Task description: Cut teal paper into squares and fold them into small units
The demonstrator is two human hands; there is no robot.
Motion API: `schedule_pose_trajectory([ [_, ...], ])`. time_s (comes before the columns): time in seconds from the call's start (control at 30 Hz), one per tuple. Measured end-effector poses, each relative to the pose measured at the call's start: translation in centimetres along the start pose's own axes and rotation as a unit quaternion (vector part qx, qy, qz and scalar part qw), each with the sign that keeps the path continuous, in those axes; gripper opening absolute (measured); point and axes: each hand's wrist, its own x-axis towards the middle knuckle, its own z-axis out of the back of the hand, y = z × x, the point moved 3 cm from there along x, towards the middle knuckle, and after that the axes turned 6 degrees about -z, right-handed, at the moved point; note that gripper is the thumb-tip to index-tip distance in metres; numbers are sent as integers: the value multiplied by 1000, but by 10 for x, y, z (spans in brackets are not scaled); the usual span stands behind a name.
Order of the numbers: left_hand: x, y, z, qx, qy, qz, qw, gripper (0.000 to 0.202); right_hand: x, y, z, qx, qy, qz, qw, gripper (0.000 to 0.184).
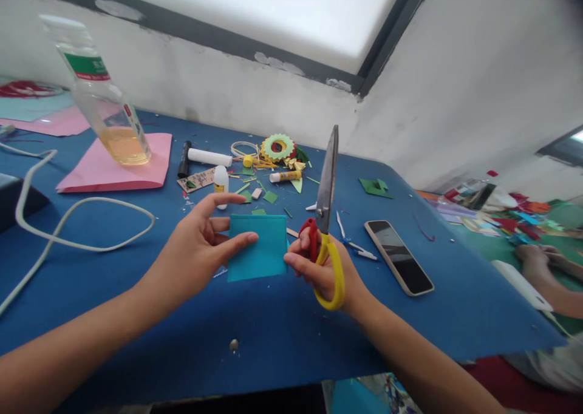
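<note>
A folded teal paper square (260,247) is held just above the blue table (255,329), between my two hands. My left hand (200,250) grips its left edge with thumb and fingers, the index finger stretched out above. My right hand (319,268) pinches the paper's right edge while its fingers are closed through the red and yellow handles of a pair of scissors (325,213). The scissor blades are together and point straight up.
A phone (398,257) lies right of my hands. A plastic bottle (102,98) with yellow liquid stands on pink paper (116,168). A white cable (68,220) loops at left. Glue sticks, a green paper ring (277,148) and scraps lie behind. Another person's arm (546,274) rests at right.
</note>
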Motion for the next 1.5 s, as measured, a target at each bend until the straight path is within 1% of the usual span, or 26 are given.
schedule_pose_trajectory([
  [0.07,-2,1,0,30,-22,-44,998,34,-1,1,-2,-14,-13,15,1000,30],
  [0.13,-4,2,-2,68,-21,-67,995,24,-2,1,-3,-11,-21,28,999,29],
  [0.2,-5,3,-5,58,-2,-57,997,30,-2,2,-3,-5,-26,37,999,28],
  [0.3,-3,2,-5,14,-4,-48,999,45,-3,4,-2,-13,-37,46,998,26],
  [0.37,-1,1,-3,15,-8,-39,999,45,-3,8,0,-36,-51,57,996,25],
  [0.4,-1,2,-3,15,2,-26,1000,40,-3,10,1,-51,-59,64,995,24],
  [0.43,0,3,-3,6,26,-6,1000,34,-4,12,1,-67,-68,69,993,24],
  [0.5,-1,6,-8,-31,115,44,992,24,-4,15,2,-91,-81,72,990,23],
  [0.57,-6,10,-16,-70,220,102,968,18,-5,16,1,-92,-84,70,990,24],
  [0.6,-9,12,-20,-79,262,128,953,16,-5,15,0,-86,-78,66,991,25],
  [0.63,-12,14,-23,-81,289,148,942,15,-6,14,-1,-79,-71,61,993,25],
  [0.7,-16,18,-27,-74,314,171,931,13,-6,9,-2,-66,-53,45,995,27],
  [0.73,-16,19,-28,-70,315,175,930,12,-5,7,-2,-59,-46,37,997,28],
  [0.8,-14,20,-27,-69,292,171,939,13,-4,3,-2,-30,-37,25,999,30],
  [0.87,-10,20,-24,-84,245,166,952,16,-3,2,-1,16,-29,24,999,34],
  [0.93,-6,19,-19,-103,185,152,965,18,-3,5,-1,55,-19,30,998,40],
  [1.03,-1,18,-12,-120,108,117,980,17,-4,9,-3,43,-4,18,999,45],
  [1.07,-1,18,-10,-119,92,107,983,17,-4,10,-5,29,1,8,1000,44],
  [1.13,-1,18,-9,-114,77,101,985,19,-5,11,-7,17,6,-5,1000,42],
  [1.2,-2,18,-10,-110,84,111,984,20,-5,11,-6,36,2,0,999,38],
  [1.27,-3,16,-12,-107,107,125,981,18,-4,11,-3,68,-16,12,998,35],
  [1.33,-5,14,-15,-94,158,138,973,16,-3,9,1,92,-26,18,995,33],
  [1.43,-9,14,-21,-62,251,156,953,14,-3,9,0,85,-15,9,996,33],
  [1.5,-11,14,-24,-32,273,158,948,16,-3,10,-3,52,-14,7,999,33],
])
